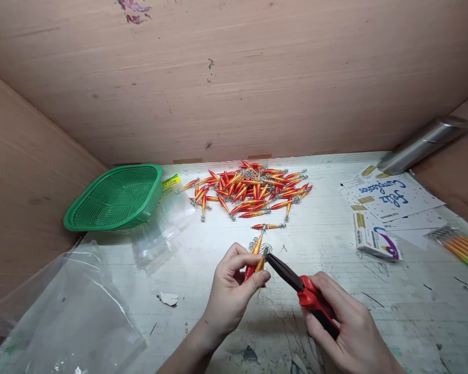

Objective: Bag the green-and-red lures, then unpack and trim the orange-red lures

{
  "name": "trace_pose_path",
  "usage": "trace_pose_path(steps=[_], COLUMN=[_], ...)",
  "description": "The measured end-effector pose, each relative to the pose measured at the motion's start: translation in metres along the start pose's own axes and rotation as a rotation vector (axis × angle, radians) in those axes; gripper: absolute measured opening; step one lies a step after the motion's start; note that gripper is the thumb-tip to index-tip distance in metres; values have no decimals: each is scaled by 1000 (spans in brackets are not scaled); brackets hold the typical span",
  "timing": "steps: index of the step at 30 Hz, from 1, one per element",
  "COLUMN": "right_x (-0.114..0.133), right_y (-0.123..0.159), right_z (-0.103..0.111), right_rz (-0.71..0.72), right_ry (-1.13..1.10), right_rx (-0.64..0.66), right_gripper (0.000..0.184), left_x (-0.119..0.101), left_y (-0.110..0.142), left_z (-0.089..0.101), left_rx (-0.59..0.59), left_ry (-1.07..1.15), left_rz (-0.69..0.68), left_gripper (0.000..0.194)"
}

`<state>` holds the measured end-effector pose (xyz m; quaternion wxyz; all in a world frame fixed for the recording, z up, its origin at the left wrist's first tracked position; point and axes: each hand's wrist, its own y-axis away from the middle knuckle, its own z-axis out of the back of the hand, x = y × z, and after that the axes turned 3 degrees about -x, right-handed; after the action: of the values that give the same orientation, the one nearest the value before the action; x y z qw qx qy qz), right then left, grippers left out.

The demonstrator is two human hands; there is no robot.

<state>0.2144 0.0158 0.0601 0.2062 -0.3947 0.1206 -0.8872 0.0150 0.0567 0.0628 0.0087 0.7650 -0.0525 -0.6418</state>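
Observation:
My left hand (237, 283) is closed around red and gold fishing lures (257, 244), their hooked ends pointing up and away from me. How many it holds is partly hidden by the fingers. My right hand (345, 317) grips long-nose pliers (286, 272) with red and black handles. The tips of the pliers meet the wire hooks of one lure just above my left thumb. A single lure (268, 226) lies on the table just beyond my left hand. Farther back is a heap of similar lures (253, 189), hooks tangled among them.
A green plastic basket (113, 226) stands at the left, beside clear plastic bags (156, 244) and a large clear sheet (78, 311). On the right are printed cards (398, 200), a small white box (376, 239), a metal cylinder (425, 145) and packaged orange-green lures (464, 252). Wooden panels enclose the table.

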Motion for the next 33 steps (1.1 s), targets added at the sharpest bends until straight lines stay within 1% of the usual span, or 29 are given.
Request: trace_pose_path(steps=[6, 9, 12, 14, 16, 17, 18, 19, 20, 22, 25, 30, 33], right_x=[-4, -3, -1, -2, -5, -8, -10, -13, -16, -22, -27, -33, -36], right_y=[3, 5, 9, 14, 21, 25, 28, 30, 32, 33, 35, 43, 48], right_z=[-4, -8, -11, -10, -9, -7, -5, -3, -1, 4, 9, 6, 0], right_rz=[6, -9, -40, -96, -196, -250, -290, -302, -292, -233, -203, -250, -343], right_ry=[25, -2, -41, -46, -37, -29, -21, -19, -19, -27, -34, -103, -241], right_rx=[-47, -41, -19, -38, -96, -126, -142, -138, -116, -62, -27, 8, 22], right_gripper=[14, 15, 16, 19, 23, 21, 15, 8, 7, 13, 9, 26, 23], left_x=[4, 6, 8, 9, 9, 8, 7, 6, 4, 2, 0, 3, 4], left_y=[-2, -1, -1, -1, -1, -1, 0, 0, 0, 0, 0, 2, 3], left_z=[-1, -4, -5, -5, -6, -6, -7, -7, -8, -8, -8, -11, -14], left_rx=[-23, -33, -12, 15, 44, 55, 62, 71, 80, 103, 128, 144, 131], left_ry=[42, 102, 216, 306, 397, 439, 478, 511, 541, 590, 656, 694, 671], left_rz=[9, 64, 144, 208, 268, 291, 307, 317, 322, 323, 326, 343, 342], left_gripper=[13, 18, 23, 27, 31, 33, 33, 32, 30, 26, 22, 19, 22])
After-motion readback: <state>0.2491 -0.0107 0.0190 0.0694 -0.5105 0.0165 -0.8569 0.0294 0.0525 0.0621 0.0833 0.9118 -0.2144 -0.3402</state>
